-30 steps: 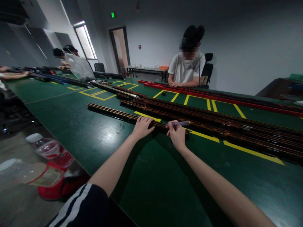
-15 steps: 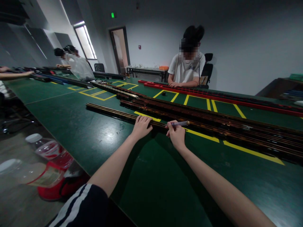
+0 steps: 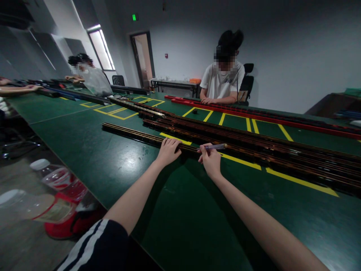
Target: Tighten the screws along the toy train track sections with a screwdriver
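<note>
A long dark bar with gold edges [image 3: 129, 132] lies on the green table [image 3: 180, 222]. My left hand [image 3: 169, 151] rests over this bar, its fingers bent round the far side and the thumb on the near side. Close to the bar's right end, my right hand [image 3: 210, 158] is closed on a pen [image 3: 214, 147] with a clear purplish barrel. The pen's tip points left, at the bar. Behind both hands runs a bundle of similar dark, copper-toned bars [image 3: 242, 141].
Yellow tape [image 3: 301, 182] marks the table. A red rail [image 3: 203, 104] lies along the far side, where a person in a white shirt [image 3: 222, 81] sits. Other people are at the far left. Bottles [image 3: 56, 177] stand low beside the left edge.
The pen's back end has shifted very slightly to the right. At the far left, another person's head and hands have moved a little.
</note>
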Demonstrator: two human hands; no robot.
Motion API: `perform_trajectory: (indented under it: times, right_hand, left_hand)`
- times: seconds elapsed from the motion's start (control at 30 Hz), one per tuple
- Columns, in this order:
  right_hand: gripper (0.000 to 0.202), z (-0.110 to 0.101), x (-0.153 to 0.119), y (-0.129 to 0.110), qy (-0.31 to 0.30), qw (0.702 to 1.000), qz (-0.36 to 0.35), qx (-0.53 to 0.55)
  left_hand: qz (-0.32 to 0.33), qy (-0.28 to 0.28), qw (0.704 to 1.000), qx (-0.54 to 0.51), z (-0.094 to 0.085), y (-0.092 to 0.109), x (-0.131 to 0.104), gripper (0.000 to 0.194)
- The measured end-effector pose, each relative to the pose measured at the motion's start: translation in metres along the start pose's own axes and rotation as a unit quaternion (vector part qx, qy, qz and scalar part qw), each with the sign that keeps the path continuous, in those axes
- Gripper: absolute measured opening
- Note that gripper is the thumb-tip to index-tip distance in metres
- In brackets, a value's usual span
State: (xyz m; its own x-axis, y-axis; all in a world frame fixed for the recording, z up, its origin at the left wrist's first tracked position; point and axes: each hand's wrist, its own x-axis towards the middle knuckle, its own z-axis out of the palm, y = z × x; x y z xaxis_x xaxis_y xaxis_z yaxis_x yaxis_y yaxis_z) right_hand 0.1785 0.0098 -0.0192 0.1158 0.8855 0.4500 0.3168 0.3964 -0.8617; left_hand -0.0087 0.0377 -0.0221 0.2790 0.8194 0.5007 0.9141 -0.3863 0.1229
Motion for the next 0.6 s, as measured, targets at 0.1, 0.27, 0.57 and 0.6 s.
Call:
perform_trajectory:
  times: [0.1,0.27,0.57,0.6]
  right_hand:
    - [0.046,-0.0002,-0.0001,-0.0013,0.001,1.0,0.002,0.004]
    - [0.047,0.0001,-0.0002,-0.0023,0.001,1.0,0.001,0.005]
    - [0.049,0.0005,-0.0006,-0.0031,0.006,1.0,0.003,0.014]
    - [0.049,0.0004,-0.0006,-0.0036,0.006,1.0,0.004,0.014]
  left_hand:
    - [-0.001,0.0,1.0,-0.004,-0.0002,0.0001,0.0,0.032]
    - [-0.002,-0.007,1.0,0.002,-0.0021,0.001,0.0001,0.032]
    - [-0.001,0.0,1.0,0.024,0.0001,0.0022,0.0001,0.032]
    - [-0.001,0.001,1.0,0.026,0.0006,0.002,0.0001,0.032]
